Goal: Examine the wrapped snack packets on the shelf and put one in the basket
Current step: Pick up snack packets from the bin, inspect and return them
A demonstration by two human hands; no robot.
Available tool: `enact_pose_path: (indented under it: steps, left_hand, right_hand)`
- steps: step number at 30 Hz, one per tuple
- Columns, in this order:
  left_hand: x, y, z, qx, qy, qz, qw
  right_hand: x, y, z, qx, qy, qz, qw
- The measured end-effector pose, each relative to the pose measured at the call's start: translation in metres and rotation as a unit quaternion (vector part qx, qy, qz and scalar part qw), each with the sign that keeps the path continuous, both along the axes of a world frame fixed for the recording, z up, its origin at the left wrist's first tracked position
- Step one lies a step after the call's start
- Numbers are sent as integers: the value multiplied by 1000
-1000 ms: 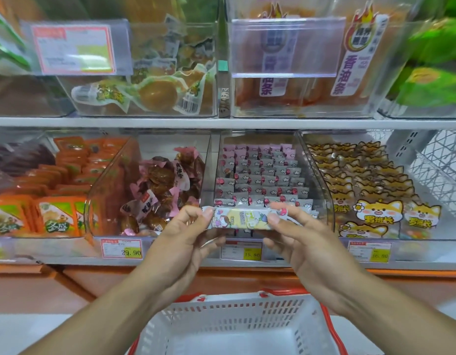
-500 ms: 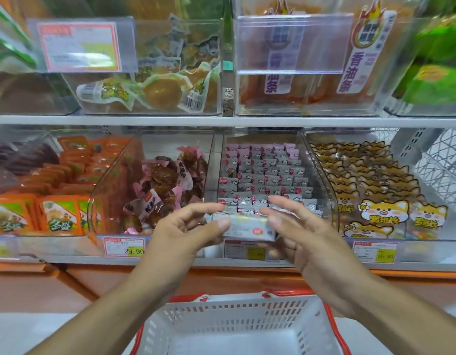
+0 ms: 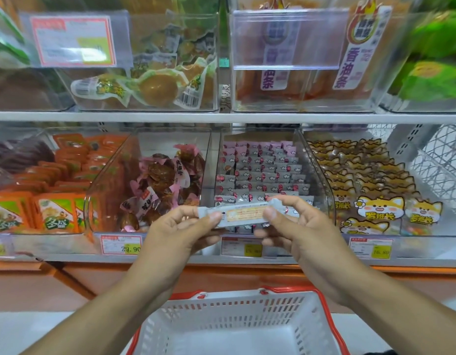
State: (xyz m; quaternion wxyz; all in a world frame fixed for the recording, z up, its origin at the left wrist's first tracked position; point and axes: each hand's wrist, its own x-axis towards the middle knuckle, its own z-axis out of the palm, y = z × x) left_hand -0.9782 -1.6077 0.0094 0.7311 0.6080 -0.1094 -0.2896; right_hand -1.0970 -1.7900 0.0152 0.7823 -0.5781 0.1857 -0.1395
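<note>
Nearest you, at the bottom of the view, sits the basket [image 3: 237, 326], white with slotted walls and a red rim and handles; the part of its floor you can see holds nothing. Your two forearms reach over it toward the shelf [image 3: 170, 257].

Above the basket's far rim, you hold one packet [image 3: 243, 214] level between both hands, its long side running left to right. Your left hand [image 3: 179, 233] pinches the left end with thumb on the near face and fingers curled behind. Your right hand [image 3: 302, 233] pinches the right end the same way. The face turned to you is pale grey with an orange printed panel; the print is too small to read.

Just beyond the packet, on the lower shelf, a clear bin [image 3: 321, 175] holds rows of small grey and pink packets [image 3: 262, 172]. Left of it, another bin holds brown snacks [image 3: 165, 183] in clear and pink wrap, and further left stand orange pouches [image 3: 55, 190]. To the right lie yellow packs [image 3: 375, 190] printed with a cartoon fox-like face. Price tags [image 3: 120, 244] line the shelf edge; the left one reads 29.90.

Farther up, the upper shelf carries more clear bins, one with loose vacuum packs [image 3: 150, 85], one with orange sticks [image 3: 311, 73], and green bags [image 3: 434, 73] at far right.
</note>
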Motion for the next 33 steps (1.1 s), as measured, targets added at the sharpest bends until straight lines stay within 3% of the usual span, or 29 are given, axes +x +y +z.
enact_pose_path:
  steps: [6,12,14,19,24,33]
  left_hand:
    - [5,0,-4,-45,75,45,995]
    - [4,0,-5,-18,101,34,994]
    - [2,-1,-5,3,105,10,994]
    - [1,1,-4,18,91,-14,996]
    - [-3,-1,-3,-54,70,7,996]
    - [0,-1,-7,-5,-21,-3,1000]
  right_hand:
    - [2,-5,-3,4,20,-2,1000]
    - [-4,1,1,-222,10,49,974]
    - [-5,4,2,-240,1,46,970]
    - [-6,5,0,-166,-21,43,985]
    - [2,3,-1,-30,21,35,999]
    - [11,0,-4,24,-10,6,1000]
